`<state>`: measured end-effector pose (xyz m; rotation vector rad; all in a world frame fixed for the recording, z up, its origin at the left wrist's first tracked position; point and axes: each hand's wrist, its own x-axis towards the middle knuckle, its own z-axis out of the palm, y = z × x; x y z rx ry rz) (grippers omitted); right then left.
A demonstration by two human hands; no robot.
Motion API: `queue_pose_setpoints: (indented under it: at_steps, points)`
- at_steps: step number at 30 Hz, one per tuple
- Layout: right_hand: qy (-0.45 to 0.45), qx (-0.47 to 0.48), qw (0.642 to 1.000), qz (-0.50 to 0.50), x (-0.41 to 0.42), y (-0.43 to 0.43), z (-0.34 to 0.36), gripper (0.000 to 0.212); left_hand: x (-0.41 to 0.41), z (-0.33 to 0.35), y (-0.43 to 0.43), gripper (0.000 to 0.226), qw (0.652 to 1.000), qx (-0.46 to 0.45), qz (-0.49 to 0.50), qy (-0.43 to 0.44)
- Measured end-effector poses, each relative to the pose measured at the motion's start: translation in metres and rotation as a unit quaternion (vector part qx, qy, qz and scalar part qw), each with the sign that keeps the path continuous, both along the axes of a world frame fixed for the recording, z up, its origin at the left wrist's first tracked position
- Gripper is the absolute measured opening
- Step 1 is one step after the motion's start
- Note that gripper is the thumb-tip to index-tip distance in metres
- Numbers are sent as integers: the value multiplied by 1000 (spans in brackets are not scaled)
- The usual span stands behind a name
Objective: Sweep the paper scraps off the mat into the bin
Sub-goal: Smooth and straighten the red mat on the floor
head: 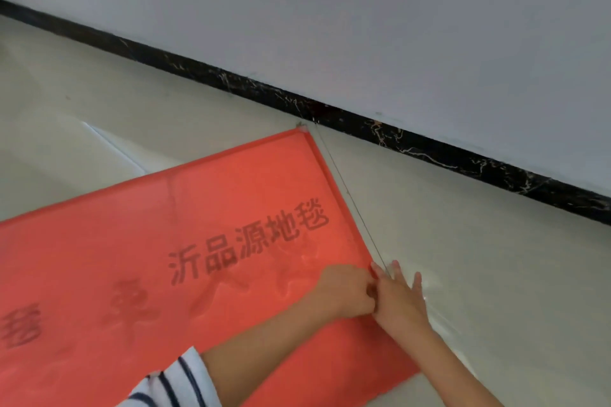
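A red mat (205, 208) with dark printed characters lies flat on the pale floor, its right edge running diagonally. My left hand (344, 291) rests on the mat at that right edge, with its fingers curled as if pinching the border. The grip itself is hidden between my hands. My right hand (400, 297) lies just beside it, fingers straight and spread, the palm on the floor and the thumb touching the mat's edge. I see no paper scraps and no bin in view.
A dark marbled skirting board (429, 149) runs diagonally along the grey wall (363, 10) behind the mat. Pale floor (496, 258) extends to the right of the mat and to the far left. A thin floor seam follows the mat's right edge.
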<state>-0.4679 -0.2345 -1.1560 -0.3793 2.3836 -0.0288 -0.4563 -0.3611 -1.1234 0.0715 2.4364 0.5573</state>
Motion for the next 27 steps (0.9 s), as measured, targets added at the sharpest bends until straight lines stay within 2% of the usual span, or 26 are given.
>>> queue_pose_setpoints:
  at_steps: [2,3,5,7,9,12,14,16,18,23,27]
  points:
    - [-12,-51,991,-121,-53,-36,26,25,-54,6,-50,24,986,86,142,-27]
    - [5,-115,975,-188,-82,-58,34,23,-79,6,-77,27,969,99,226,10]
    - [74,-248,928,-267,-133,-107,42,36,-120,6,-125,26,913,71,367,161]
    - [144,-337,898,-244,-175,-162,46,35,-156,8,-163,36,850,55,450,270]
    - [176,-402,881,-178,-210,-212,43,28,-191,4,-192,54,824,10,464,324]
    - [180,-436,879,-71,-256,-259,16,41,-224,-20,-218,60,798,-103,461,375]
    - [172,-422,890,-3,-277,-274,-14,47,-233,-52,-230,60,814,-152,431,357]
    - [191,-342,913,112,-288,-283,-49,49,-232,-92,-235,61,850,-179,400,292]
    - [210,-298,915,173,-293,-285,-73,50,-233,-116,-238,63,852,-199,408,261]
    - [216,-276,912,213,-294,-286,-78,50,-235,-119,-236,62,838,-248,403,272]
    - [202,-274,920,197,-292,-284,-76,52,-233,-115,-233,61,834,-271,392,278]
